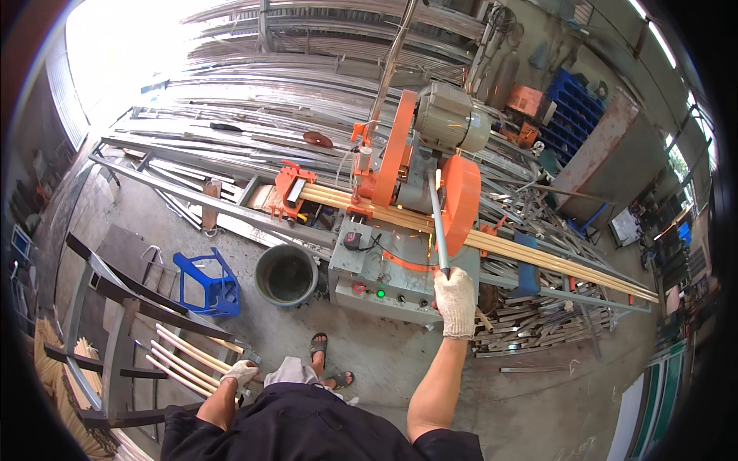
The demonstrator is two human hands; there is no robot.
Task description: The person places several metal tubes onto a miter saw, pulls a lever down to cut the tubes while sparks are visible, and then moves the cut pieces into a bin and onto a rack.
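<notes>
Right hand (455, 301), gloved: wrapped round lever (440, 227) of orange-guarded saw (463, 203), centre. Left hand (242, 372), gloved: lower left, at pale rods (184, 349); grip cannot be told. Cream tubes (553, 263): at saw, extending right. Bucket (296, 301), blue stool (223, 293): left of centre.

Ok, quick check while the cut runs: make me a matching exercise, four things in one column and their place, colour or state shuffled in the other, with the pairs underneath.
Things:
1. Right grip
2. Plastic stool
3. Round bucket
4. Long tan rods

Place, colour or state:
A. standing on the floor between the stool and the machine
B. lying across the machine and reaching out past its right side
C. closed around the lower end of a long handle
D. bright blue

Pairs: 1-C, 2-D, 3-A, 4-B
</notes>
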